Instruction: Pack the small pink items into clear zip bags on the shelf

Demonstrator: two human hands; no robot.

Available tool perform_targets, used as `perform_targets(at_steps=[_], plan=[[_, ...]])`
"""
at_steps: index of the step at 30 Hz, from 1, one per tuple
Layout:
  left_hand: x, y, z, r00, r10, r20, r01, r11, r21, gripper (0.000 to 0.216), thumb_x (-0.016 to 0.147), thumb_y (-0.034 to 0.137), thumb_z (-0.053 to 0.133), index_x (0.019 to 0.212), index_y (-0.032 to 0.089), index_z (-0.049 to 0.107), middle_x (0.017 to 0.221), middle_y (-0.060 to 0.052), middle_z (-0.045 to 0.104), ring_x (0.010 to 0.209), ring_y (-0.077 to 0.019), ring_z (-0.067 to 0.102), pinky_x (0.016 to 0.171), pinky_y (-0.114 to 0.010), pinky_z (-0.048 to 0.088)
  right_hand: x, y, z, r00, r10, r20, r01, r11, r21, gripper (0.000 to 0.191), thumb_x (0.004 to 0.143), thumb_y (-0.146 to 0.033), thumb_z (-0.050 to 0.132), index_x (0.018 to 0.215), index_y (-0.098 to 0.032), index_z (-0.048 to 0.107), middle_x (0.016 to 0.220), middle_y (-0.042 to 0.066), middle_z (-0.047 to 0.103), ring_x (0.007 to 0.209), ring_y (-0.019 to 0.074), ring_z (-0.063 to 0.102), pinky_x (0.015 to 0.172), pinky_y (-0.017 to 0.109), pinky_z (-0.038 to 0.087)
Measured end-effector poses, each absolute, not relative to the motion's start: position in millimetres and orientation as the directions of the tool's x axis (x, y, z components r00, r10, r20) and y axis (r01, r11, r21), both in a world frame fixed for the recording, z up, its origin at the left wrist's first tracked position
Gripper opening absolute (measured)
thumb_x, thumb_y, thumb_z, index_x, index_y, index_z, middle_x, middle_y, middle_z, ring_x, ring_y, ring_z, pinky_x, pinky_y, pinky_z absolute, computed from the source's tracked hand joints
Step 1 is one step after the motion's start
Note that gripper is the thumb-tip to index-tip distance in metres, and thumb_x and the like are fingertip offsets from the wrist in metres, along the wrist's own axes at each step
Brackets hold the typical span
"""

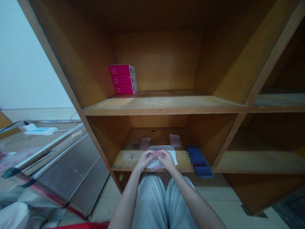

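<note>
My left hand (145, 158) and my right hand (166, 158) meet over the lower shelf, fingers closed in a pinch. Between their fingertips is a small pink piece (156, 153), too small to name exactly. Beneath them lies a white sheet (173, 155), partly hidden by the hands. More small pink pieces (158, 167) rest at the sheet's front edge, and a few show just behind my fingertips. Behind my left hand lies a small clear bag (145, 143) with pink pieces in it. Another clear bag (175, 140), with nothing plainly visible inside, is behind my right hand.
Three stacked pink boxes (124, 79) stand on the upper shelf (162, 102). A pixelated dark blue shape (199, 161) lies right of the sheet, over the shelf edge. At the left is a metal-framed table (64, 168) with a white power strip (40, 130).
</note>
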State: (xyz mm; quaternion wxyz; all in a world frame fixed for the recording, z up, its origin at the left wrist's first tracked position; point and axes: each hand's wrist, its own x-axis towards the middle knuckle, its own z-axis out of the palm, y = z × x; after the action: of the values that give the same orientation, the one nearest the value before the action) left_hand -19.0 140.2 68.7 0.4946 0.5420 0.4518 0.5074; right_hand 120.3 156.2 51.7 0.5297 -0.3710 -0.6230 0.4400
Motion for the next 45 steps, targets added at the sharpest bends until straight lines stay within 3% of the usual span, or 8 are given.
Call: perform_targets(at_steps=[22,28,33,45], plan=[[-19.1,138.5,73.9,-0.037,0.996,0.077,-0.015,-0.078,0.997,0.024,0.061,0.036,0.064,0.062,0.013,0.056,0.055,0.002,0.052,0.053,-0.0093,0.045,0.052,-0.019,0.034,124.7,156.8,56.3,-0.051,0.945,0.323,-0.048,0.320,-0.946,0.015,0.068,-0.029,0.053,0.067,-0.016,0.060,0.060,0.002,0.060,0.054,0.0123,0.051,0.051,0.022,0.039],[-19.0,139.7,72.5,-0.059,0.990,0.131,0.009,-0.131,0.991,0.025,0.065,0.037,0.060,0.062,0.014,0.055,0.054,0.002,0.052,0.053,-0.0095,0.045,0.052,-0.019,0.034,125.0,152.7,60.9,-0.049,0.963,0.264,-0.066,0.261,-0.963,0.023,0.068,-0.038,0.055,0.068,-0.016,0.060,0.050,-0.001,0.054,0.040,0.0084,0.042,0.037,0.019,0.031],[-19.4,141.5,70.4,-0.055,0.987,0.152,0.041,-0.150,0.988,0.027,0.068,0.041,0.057,0.070,0.013,0.058,0.056,0.001,0.053,0.054,-0.0102,0.046,0.053,-0.020,0.035,125.1,152.4,59.8,-0.073,0.972,0.223,-0.088,0.217,-0.972,0.030,0.068,-0.044,0.056,0.068,-0.015,0.060,0.040,-0.005,0.046,0.032,0.0064,0.036,0.031,0.017,0.026],[-19.7,142.5,67.0,-0.083,0.986,0.147,0.007,-0.147,0.989,0.034,0.069,0.046,0.055,0.080,0.013,0.058,0.058,0.001,0.056,0.050,-0.0097,0.048,0.052,-0.020,0.037,126.0,154.8,58.2,-0.089,0.964,0.250,-0.105,0.240,-0.965,0.035,0.071,-0.049,0.052,0.071,-0.015,0.063,0.042,-0.003,0.050,0.032,0.0075,0.036,0.033,0.020,0.028]])
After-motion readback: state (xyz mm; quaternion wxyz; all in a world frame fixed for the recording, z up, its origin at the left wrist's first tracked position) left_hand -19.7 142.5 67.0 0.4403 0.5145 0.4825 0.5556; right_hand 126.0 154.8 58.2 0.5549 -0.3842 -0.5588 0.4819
